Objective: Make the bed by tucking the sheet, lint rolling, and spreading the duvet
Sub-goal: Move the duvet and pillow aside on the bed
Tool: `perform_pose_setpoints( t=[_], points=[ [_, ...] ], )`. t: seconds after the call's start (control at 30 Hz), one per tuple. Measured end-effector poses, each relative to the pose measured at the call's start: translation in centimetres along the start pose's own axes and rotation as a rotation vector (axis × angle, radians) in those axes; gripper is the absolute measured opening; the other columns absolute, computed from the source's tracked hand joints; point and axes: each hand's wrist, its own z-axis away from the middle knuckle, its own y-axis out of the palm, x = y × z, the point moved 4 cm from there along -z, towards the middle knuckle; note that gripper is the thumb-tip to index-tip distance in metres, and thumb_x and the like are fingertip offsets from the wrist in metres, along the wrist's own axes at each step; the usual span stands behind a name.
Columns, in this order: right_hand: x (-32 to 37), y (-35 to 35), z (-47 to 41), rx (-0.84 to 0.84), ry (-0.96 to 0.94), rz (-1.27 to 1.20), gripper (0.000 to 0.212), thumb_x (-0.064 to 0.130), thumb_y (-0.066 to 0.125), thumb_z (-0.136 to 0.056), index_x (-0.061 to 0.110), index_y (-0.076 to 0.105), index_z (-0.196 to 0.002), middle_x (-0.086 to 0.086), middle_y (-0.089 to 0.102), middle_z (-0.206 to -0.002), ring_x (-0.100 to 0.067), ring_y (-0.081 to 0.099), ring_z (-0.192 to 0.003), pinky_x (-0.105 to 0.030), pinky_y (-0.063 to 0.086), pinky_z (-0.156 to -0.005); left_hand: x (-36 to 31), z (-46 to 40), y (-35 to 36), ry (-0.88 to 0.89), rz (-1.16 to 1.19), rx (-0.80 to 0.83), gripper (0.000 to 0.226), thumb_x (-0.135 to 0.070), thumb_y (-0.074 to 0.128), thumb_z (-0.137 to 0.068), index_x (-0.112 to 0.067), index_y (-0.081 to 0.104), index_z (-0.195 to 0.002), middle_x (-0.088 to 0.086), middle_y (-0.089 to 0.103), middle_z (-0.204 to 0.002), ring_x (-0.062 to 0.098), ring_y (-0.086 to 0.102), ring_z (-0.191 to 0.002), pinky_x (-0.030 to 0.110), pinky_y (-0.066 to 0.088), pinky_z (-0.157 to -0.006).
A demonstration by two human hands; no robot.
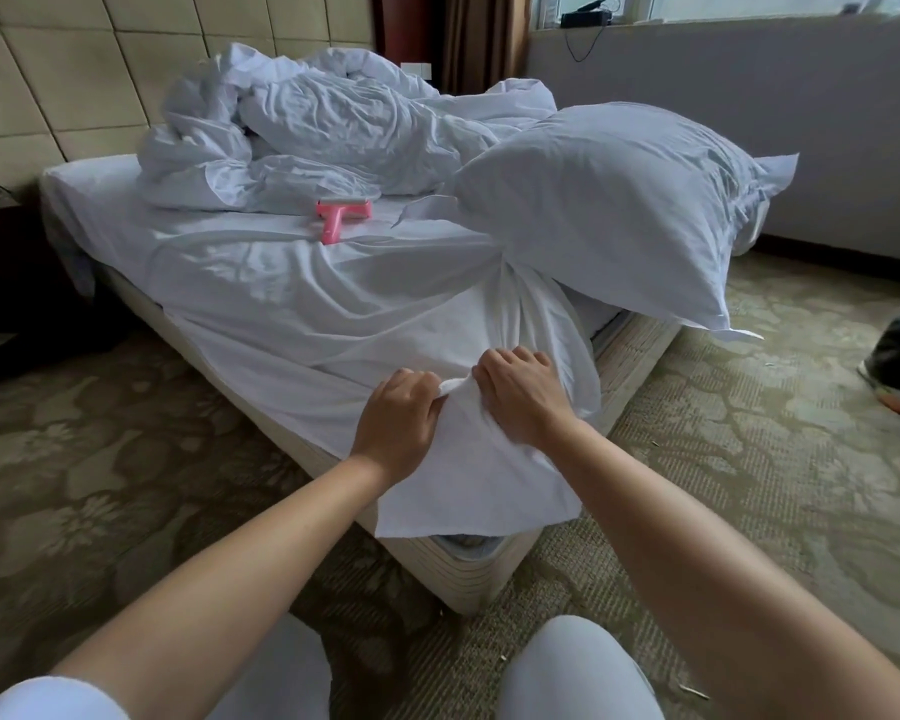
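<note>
Head view: left hand [398, 420] and right hand [515, 394] grip bunched sheet [281, 314] corner.

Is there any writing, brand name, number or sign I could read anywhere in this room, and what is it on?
No readable text anywhere.
Lint roller: plain pink, no label visible.
Sheet, pillow and duvet: plain white, no tags showing.
Black device on the windowsill: too small and blurred to show any marking.
White wall plate behind the bed: blank as far as can be seen.
</note>
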Motion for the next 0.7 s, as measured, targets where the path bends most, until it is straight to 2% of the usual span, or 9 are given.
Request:
perform_pose_setpoints(
  t=[0.07, 0.13, 0.2, 0.27, 0.33, 0.37, 0.53, 0.63, 0.7],
  points=[
    [0.4, -0.4, -0.5, 0.034, -0.020, 0.047, 0.032, 0.030, 0.027, -0.103, 0.013, 0.054, -0.100, -0.005, 0.064, -0.104, -0.028, 0.056, -0.098, -0.035, 0.032, -0.087, -0.2, -0.4, -0.3, 0.022, 0.024, 0.042, 0.031, -0.026, 0.036, -0.095, -0.003, 0.050, -0.079, 0.010, 0.053, -0.061, 0.029, 0.050, -0.051, 0.031, 0.039, -0.047],
    [1.3, -1.6, -0.9, -0.021, -0.063, 0.030, 0.033, 0.025, 0.031, -0.102, 0.010, 0.056, -0.088, -0.011, 0.068, -0.086, -0.030, 0.063, -0.080, -0.036, 0.038, -0.081, -0.3, -1.1, -1.3, 0.008, 0.090, 0.016, 0.029, -0.025, 0.037, -0.096, -0.003, 0.047, -0.081, 0.008, 0.051, -0.059, 0.032, 0.051, -0.048, 0.031, 0.037, -0.047],
    [2.3, -2.7, -0.6, -0.268, -0.127, -0.016, 0.037, 0.022, 0.038, -0.096, 0.010, 0.053, -0.065, -0.009, 0.058, -0.050, -0.027, 0.055, -0.043, -0.031, 0.045, -0.064, -0.2, -1.3, -2.4, -0.006, 0.159, -0.016, 0.030, -0.030, 0.035, -0.097, -0.005, 0.042, -0.084, 0.004, 0.046, -0.057, 0.033, 0.051, -0.047, 0.029, 0.032, -0.049],
    [3.0, -1.9, 1.1, -0.400, -0.159, -0.084, 0.041, 0.024, 0.042, -0.091, 0.014, 0.049, -0.052, -0.003, 0.046, -0.037, -0.023, 0.043, -0.028, -0.025, 0.045, -0.053, -0.4, -0.3, -2.2, 0.002, 0.154, 0.077, 0.027, -0.037, 0.033, -0.097, -0.012, 0.038, -0.094, 0.011, 0.055, -0.062, 0.036, 0.057, -0.054, 0.030, 0.035, -0.051],
    [3.4, 0.0, 2.9, -0.402, -0.192, -0.104, 0.041, 0.024, 0.044, -0.089, 0.017, 0.048, -0.049, 0.000, 0.048, -0.037, -0.022, 0.046, -0.030, -0.025, 0.042, -0.049, -0.5, 1.5, -0.5, -0.097, 0.157, 0.286, 0.027, -0.038, 0.036, -0.101, -0.012, 0.043, -0.107, 0.018, 0.066, -0.085, 0.038, 0.063, -0.077, 0.033, 0.036, -0.059],
    [3.2, 0.5, 3.1, -0.399, -0.204, -0.093, 0.041, 0.024, 0.045, -0.088, 0.017, 0.048, -0.048, 0.001, 0.049, -0.038, -0.021, 0.047, -0.031, -0.024, 0.040, -0.046, -0.4, 2.2, 0.4, -0.165, 0.186, 0.347, 0.028, -0.035, 0.037, -0.102, -0.009, 0.047, -0.108, 0.015, 0.067, -0.091, 0.037, 0.062, -0.084, 0.033, 0.032, -0.061],
    [1.9, 1.2, 1.7, -0.401, -0.249, -0.118, 0.039, 0.025, 0.044, -0.088, 0.014, 0.047, -0.051, 0.000, 0.049, -0.041, -0.022, 0.045, -0.032, -0.023, 0.035, -0.038, 0.4, 1.8, 1.9, -0.256, 0.316, 0.335, 0.031, -0.035, 0.038, -0.101, -0.008, 0.052, -0.098, -0.011, 0.051, -0.065, 0.024, 0.058, -0.066, 0.032, 0.031, -0.056],
    [0.7, 1.4, 2.2, -0.409, -0.207, -0.210, 0.034, 0.020, 0.044, -0.089, 0.010, 0.047, -0.056, -0.003, 0.048, -0.049, -0.024, 0.047, -0.042, -0.027, 0.034, -0.042, 1.0, 2.7, 2.0, -0.307, 0.414, 0.341, 0.040, -0.043, 0.035, -0.095, -0.007, 0.052, -0.090, -0.004, 0.051, -0.064, 0.016, 0.051, -0.060, 0.034, 0.035, -0.057],
    [0.1, 1.7, 2.2, -0.398, -0.183, -0.199, 0.033, 0.020, 0.043, -0.091, 0.010, 0.049, -0.060, -0.003, 0.051, -0.055, -0.024, 0.049, -0.050, -0.030, 0.034, -0.053, 1.6, 3.3, 2.1, -0.336, 0.470, 0.338, 0.040, -0.049, 0.034, -0.090, -0.013, 0.051, -0.084, 0.003, 0.051, -0.064, 0.018, 0.050, -0.059, 0.034, 0.036, -0.056]
  ],
)
